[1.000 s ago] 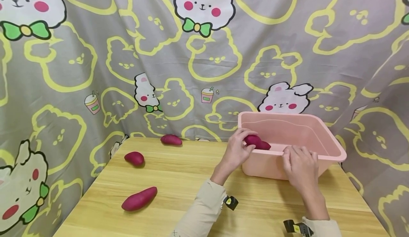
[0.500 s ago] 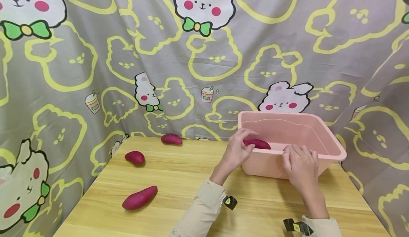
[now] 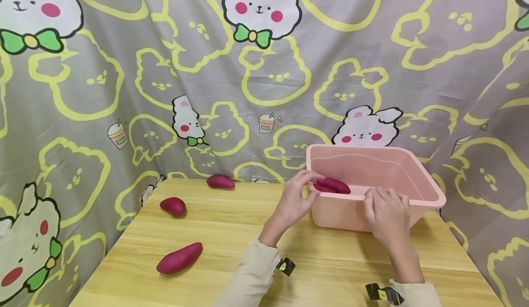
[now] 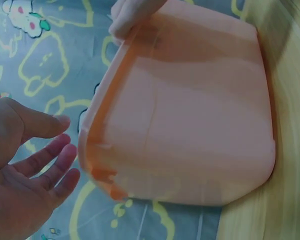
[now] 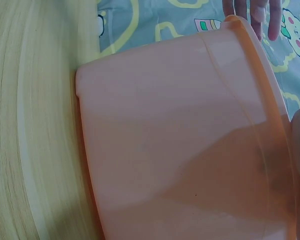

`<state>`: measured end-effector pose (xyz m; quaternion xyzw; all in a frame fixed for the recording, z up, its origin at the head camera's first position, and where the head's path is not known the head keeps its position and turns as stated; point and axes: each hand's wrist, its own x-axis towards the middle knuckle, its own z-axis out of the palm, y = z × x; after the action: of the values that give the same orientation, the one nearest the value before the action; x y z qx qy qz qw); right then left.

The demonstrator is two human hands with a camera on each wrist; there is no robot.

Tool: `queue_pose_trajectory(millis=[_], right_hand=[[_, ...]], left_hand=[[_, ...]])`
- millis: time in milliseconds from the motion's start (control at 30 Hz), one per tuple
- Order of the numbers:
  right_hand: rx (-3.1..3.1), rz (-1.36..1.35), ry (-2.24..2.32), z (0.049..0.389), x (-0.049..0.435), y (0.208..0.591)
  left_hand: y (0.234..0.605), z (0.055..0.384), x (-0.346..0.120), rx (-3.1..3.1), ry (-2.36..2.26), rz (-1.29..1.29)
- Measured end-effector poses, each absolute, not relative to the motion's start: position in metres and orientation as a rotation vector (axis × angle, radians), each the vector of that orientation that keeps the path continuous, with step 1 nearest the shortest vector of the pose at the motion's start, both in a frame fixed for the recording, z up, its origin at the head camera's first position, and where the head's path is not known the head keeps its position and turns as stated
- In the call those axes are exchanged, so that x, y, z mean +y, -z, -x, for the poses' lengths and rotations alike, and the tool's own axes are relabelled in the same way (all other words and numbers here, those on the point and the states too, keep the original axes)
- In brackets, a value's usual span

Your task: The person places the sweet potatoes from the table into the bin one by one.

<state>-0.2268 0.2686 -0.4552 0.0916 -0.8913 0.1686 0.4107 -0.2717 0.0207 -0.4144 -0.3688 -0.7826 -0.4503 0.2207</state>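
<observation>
Left hand (image 3: 294, 199) lets go at the pink bin (image 3: 343, 216)

A second ago the left hand held a sweet potato inside the bin; now it pinches nothing and has slid a little to the left, by the bin's corner; the left wrist view shows its fingers a bit spread, with the thumb apart; I cannot tell if a fingertip touches the rim. The right hand (image 3: 388, 215) has stayed put, its fingers bent over the near rim, holding on.

Two sweet potatoes show in the bin now, the back one (image 3: 340, 186) and the front one (image 3: 323, 189); they lie close together at the left end, dark reddish purple, long and rounded; the near wall hides some of them.

Three more lie on the wooden table (image 3: 248, 270), in the same spots as before; the far one (image 3: 221, 181) is slim, the middle one (image 3: 174, 206) is short and fat, the near one (image 3: 179, 258) is long with a thin end; behind is a gray curtain (image 3: 225, 82) with bunnies.
</observation>
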Motion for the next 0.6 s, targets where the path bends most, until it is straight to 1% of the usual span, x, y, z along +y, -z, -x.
queue_pose_trajectory(millis=[600], right_hand=[[-2.239, -0.226, -0.429, 0.226, 0.267, 0.454]], left_hand=[[0.422, 0.257, -0.020, -2.251, 1.216, 1.002]])
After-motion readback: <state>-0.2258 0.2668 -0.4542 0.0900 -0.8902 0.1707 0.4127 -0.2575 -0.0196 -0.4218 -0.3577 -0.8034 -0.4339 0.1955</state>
